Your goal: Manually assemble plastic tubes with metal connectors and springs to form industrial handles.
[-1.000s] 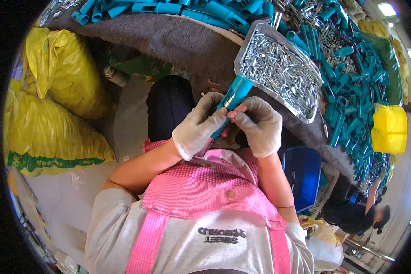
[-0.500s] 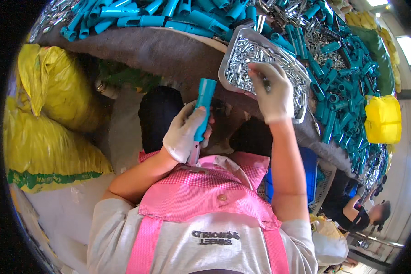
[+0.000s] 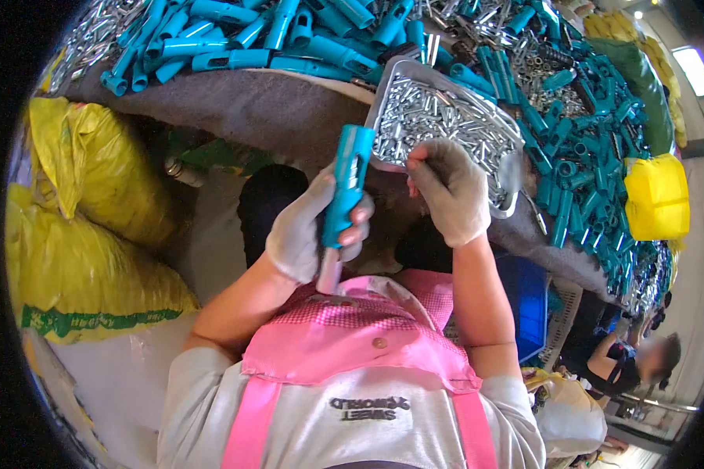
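My left hand (image 3: 296, 234), in a pale glove with bare fingertips, is wrapped round a teal tubular part (image 3: 352, 160). The part tilts upright, with a slot in its upper side showing bright metal inside. A greyish-pink shaft (image 3: 328, 270) sticks out of its lower end toward my apron. To the right, my right hand (image 3: 457, 195), gloved too, has thumb and forefinger pinched together at the near edge of a metal tray (image 3: 377, 117). What the pinch holds, if anything, is too small to make out. Small silvery metal pins (image 3: 438, 117) fill the tray.
Heaped on the grey-covered table (image 3: 211, 105) are several teal parts (image 3: 235, 59) and loose metal pieces. A yellow plastic container (image 3: 657, 199) stands at the right. Yellow sacks (image 3: 94, 266) lie at the left. A blue crate (image 3: 520, 301) sits beside my right arm; another person (image 3: 614, 363) is farther right.
My right hand has come down from over the pins to the tray's near edge, its fingers now pinched. My left hand has turned the teal part so its slot shows.
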The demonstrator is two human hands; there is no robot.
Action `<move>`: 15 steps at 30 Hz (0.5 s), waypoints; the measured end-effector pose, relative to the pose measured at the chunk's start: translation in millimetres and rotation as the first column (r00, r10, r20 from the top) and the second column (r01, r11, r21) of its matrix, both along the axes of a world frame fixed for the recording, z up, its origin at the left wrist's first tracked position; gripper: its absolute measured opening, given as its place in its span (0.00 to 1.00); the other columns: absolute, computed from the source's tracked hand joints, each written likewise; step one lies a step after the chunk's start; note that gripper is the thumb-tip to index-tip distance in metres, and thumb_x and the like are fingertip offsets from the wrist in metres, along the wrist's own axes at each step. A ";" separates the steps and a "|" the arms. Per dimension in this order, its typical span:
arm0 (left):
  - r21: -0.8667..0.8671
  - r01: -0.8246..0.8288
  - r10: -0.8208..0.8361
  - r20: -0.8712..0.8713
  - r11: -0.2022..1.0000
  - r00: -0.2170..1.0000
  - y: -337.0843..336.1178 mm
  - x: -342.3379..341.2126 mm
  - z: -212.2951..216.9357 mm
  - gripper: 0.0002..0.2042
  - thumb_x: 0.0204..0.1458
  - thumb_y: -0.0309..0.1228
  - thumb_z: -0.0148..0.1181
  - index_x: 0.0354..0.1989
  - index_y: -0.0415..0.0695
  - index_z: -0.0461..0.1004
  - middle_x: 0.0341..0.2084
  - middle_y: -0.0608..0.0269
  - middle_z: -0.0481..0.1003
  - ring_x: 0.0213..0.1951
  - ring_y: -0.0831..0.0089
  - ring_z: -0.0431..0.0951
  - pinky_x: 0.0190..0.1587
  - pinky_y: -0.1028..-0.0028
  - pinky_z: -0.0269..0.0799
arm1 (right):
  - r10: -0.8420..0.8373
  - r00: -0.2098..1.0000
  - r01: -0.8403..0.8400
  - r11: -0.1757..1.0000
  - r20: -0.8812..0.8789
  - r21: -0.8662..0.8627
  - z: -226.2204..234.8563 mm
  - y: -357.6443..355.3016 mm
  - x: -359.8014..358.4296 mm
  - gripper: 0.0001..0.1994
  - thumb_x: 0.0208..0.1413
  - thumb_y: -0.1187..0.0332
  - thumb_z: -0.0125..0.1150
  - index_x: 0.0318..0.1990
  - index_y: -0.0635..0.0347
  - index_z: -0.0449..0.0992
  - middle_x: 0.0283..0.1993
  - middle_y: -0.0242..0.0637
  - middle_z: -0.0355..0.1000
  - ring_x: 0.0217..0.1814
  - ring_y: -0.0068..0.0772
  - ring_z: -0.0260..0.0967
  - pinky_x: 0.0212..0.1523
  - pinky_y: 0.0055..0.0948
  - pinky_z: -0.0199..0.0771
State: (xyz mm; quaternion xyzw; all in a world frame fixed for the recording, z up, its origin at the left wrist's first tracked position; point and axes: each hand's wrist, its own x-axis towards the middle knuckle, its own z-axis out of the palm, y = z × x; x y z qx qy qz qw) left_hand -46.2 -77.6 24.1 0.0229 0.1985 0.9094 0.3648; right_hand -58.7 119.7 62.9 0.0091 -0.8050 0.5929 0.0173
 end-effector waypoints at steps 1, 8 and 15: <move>0.049 0.026 -0.028 0.035 0.998 0.999 6.0 -3.5 1.6 0.17 0.59 0.47 0.42 0.53 0.58 0.58 0.27 0.64 0.65 0.22 0.78 0.64 0.21 0.80 0.56 | -0.056 0.998 0.054 0.996 -0.025 -0.074 -4.1 -4.4 4.7 0.05 0.54 0.76 0.55 0.37 0.66 0.70 0.29 0.33 0.70 0.27 0.19 0.67 0.28 0.19 0.69; 0.450 0.253 -0.330 0.100 0.856 0.939 17.3 -13.0 -0.1 0.18 0.62 0.45 0.36 0.52 0.48 0.62 0.28 0.61 0.70 0.22 0.76 0.67 0.20 0.79 0.61 | 0.153 0.985 -0.111 0.914 0.079 -0.390 -4.9 -7.1 29.6 0.04 0.55 0.75 0.56 0.37 0.62 0.70 0.31 0.28 0.68 0.28 0.17 0.64 0.29 0.16 0.66; 0.444 0.355 -0.422 0.059 0.823 0.904 21.9 -12.6 -10.9 0.20 0.62 0.45 0.36 0.51 0.41 0.60 0.24 0.63 0.69 0.19 0.77 0.67 0.18 0.80 0.61 | 0.196 0.968 -0.098 0.870 0.156 -0.483 -22.2 -1.0 31.7 0.04 0.55 0.73 0.57 0.37 0.58 0.71 0.31 0.25 0.68 0.27 0.15 0.61 0.27 0.15 0.62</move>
